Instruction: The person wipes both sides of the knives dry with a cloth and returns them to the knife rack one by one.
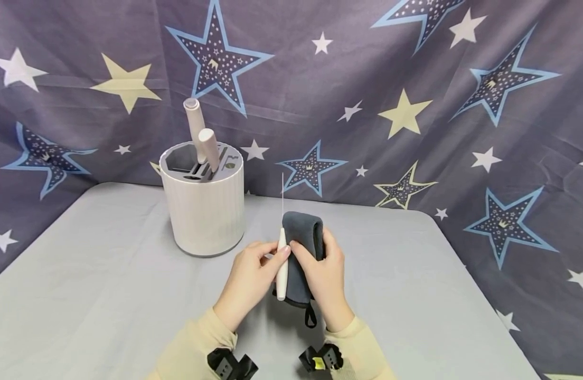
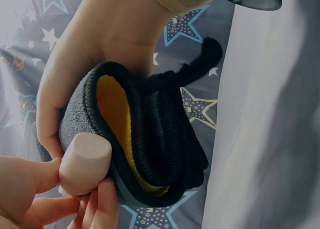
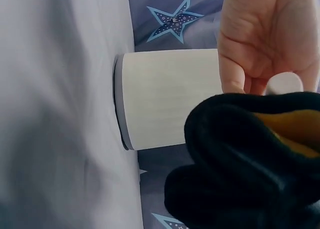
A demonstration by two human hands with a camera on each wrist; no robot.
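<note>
My left hand (image 1: 253, 277) pinches the white handle of a knife (image 1: 282, 269) between thumb and fingers. Its thin blade points up and is seen edge-on in the head view. A folded dark grey cloth (image 1: 301, 264) with a black hanging loop is gripped by my right hand (image 1: 327, 269), thumb in front and fingers behind. Cloth and knife are side by side and look to be touching. From the left wrist view, the cloth (image 2: 150, 139) shows a yellow inner face, and the handle's blunt end (image 2: 86, 161) is close by. The right wrist view hides most of the knife behind the cloth (image 3: 235, 154).
A round white knife block (image 1: 203, 216) stands at the back left of the grey-covered table (image 1: 106, 295). Two pale handles (image 1: 195, 124) stick up from its slotted top. A star-patterned curtain (image 1: 296, 95) hangs behind the table.
</note>
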